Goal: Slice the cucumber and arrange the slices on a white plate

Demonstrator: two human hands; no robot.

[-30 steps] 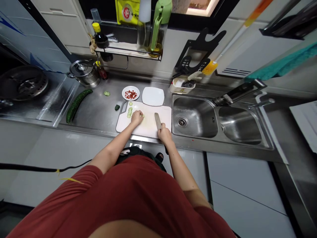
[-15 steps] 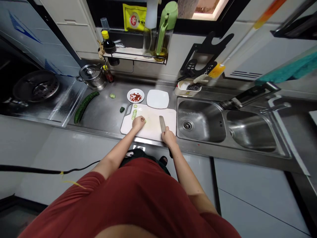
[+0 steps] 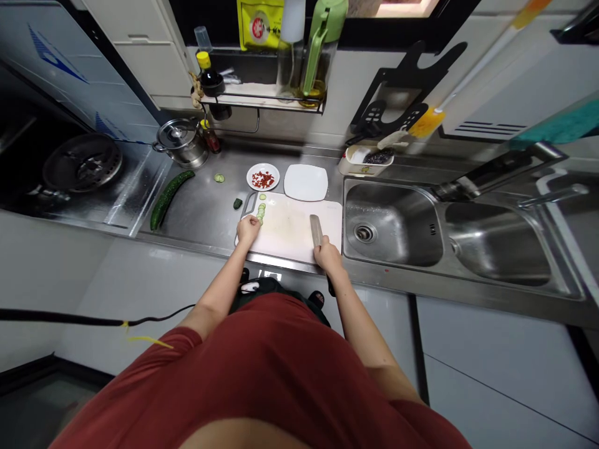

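My left hand (image 3: 248, 231) is at the left side of the white cutting board (image 3: 290, 234), its fingertips pinched at the lower end of a row of cucumber slices (image 3: 261, 211). Whatever is between those fingers is too small to make out. My right hand (image 3: 327, 254) grips a knife (image 3: 316, 229), whose blade lies over the right part of the board and points away from me. A white plate with chopped red pieces (image 3: 262, 177) and a bare white plate (image 3: 306, 183) stand behind the board.
A whole cucumber (image 3: 167, 198), a cucumber end (image 3: 238, 203) and a few slices (image 3: 219, 178) lie left of the board. A steel pot (image 3: 181, 143) stands at the back left. The double sink (image 3: 397, 224) adjoins the board's right side.
My left hand has moved left across the board to the row of slices. My right hand still holds the knife in about the same place. The whole view has shifted slightly.
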